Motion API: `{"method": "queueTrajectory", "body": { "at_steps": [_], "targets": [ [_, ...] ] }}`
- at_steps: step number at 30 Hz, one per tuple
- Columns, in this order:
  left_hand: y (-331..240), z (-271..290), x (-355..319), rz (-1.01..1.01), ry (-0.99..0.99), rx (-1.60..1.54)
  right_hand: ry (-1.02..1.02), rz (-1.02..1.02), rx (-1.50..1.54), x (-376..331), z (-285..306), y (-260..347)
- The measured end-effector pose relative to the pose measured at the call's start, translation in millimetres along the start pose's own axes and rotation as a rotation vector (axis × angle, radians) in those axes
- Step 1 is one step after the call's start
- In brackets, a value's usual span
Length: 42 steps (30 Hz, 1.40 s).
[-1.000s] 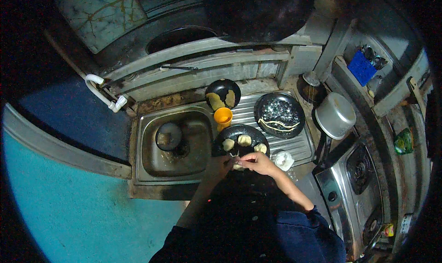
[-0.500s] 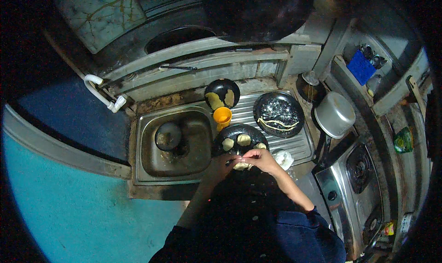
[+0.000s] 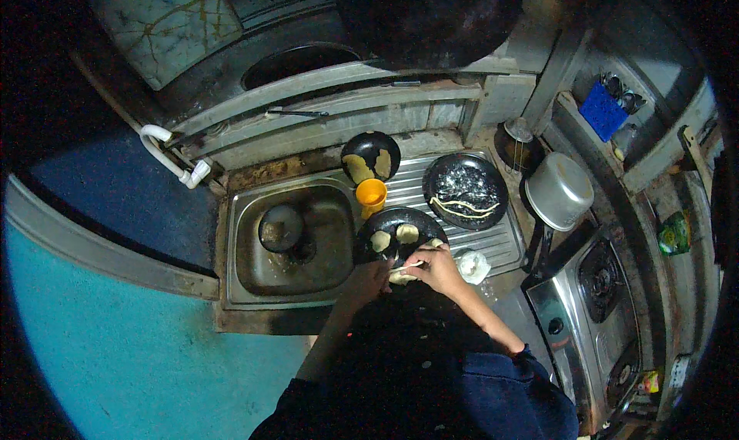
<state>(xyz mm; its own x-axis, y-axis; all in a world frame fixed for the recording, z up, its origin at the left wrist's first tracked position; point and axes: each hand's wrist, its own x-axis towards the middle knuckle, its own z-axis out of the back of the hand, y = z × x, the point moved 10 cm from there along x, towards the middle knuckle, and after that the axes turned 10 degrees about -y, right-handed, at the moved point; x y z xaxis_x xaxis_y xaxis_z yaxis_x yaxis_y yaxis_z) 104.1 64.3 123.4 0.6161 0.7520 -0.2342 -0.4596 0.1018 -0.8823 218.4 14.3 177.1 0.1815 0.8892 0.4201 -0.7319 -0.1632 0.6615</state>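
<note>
A thin pale strip of dough (image 3: 406, 267) runs between my two hands over the near edge of a dark round plate (image 3: 392, 220). My right hand (image 3: 437, 269) pinches one end with thumb and finger. At the other end, my left hand (image 3: 371, 279) is closed on the strip, its fingers partly in shadow. On that plate lie flattened dough rounds, one at the left (image 3: 380, 241) and another (image 3: 407, 234) beside it; more dough shows under my hands. To the right, a floured black plate (image 3: 460, 173) carries long dough strips (image 3: 466, 214).
An orange cup (image 3: 372, 194) stands behind the near plate, beside a dark dish (image 3: 371, 143) with tan pieces. At left is the steel sink (image 3: 331, 232) holding a dark round pot (image 3: 281, 228). A white container (image 3: 473, 266), silver pot (image 3: 560, 192) and stove (image 3: 596, 324) are at right.
My hands, pressed together before, are now slightly apart, and the strip of dough shows between them. The left hand has shifted a little left and down. The other things have stayed put.
</note>
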Motion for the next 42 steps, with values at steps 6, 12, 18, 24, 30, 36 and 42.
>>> {"method": "queueTrajectory", "body": {
  "at_steps": [6, 12, 18, 24, 30, 36, 42],
  "targets": [
    [69, 6, 30, -0.339, -0.271, 0.163, 0.091, -0.436, 0.294, -14, -21, -39],
    [71, -7, 22, 0.044, -0.128, -0.207, 0.116, -1.057, 1.025, -39, -49, -50],
    [114, -100, 45, -0.200, 0.282, -0.631, 0.277, -1.024, 1.377, -45, -70, -37],
    [69, -68, 25, -0.124, 0.129, -0.564, 0.281, -0.999, 1.201, -54, -77, -51],
    [61, -31, 27, -0.004, -0.084, -0.654, 0.318, -0.941, 1.117, -58, -82, -62],
    [57, -46, 17, 0.192, 0.057, -1.053, 0.341, -0.975, 0.989, -62, -85, -72],
    [41, -27, 16, 0.016, -0.051, -0.591, 0.337, -0.963, 0.882, -57, -76, -66]
  ]
}}
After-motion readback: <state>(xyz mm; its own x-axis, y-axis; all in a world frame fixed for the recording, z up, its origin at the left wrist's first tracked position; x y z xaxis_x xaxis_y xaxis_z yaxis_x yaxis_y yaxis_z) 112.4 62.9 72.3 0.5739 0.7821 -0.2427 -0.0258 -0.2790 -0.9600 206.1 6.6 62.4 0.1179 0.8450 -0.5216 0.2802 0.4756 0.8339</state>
